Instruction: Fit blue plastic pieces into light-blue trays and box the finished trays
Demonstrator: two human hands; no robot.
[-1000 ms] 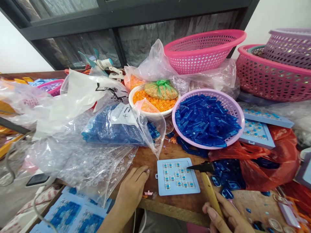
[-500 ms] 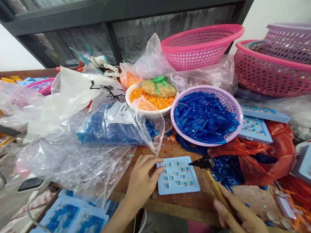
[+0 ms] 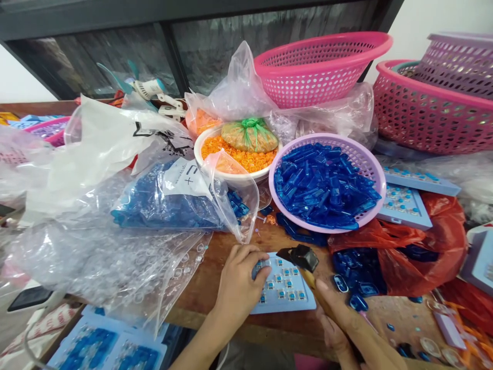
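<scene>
The left hand (image 3: 238,292) curls over the far-left corner of the light-blue square plastic panel (image 3: 274,305), presumably to steady it; whether it pinches anything cannot be told. The right hand (image 3: 356,331) grips a wooden-handled, black-headed tool (image 3: 306,258) over the panel, likely for controlled reach.

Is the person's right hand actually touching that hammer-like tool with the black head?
Touching: the head camera's view shows the right hand with its fingers wrapped around the wooden handle of the tool.

"+" on label (image 3: 186,177) (rest unclear)
</scene>
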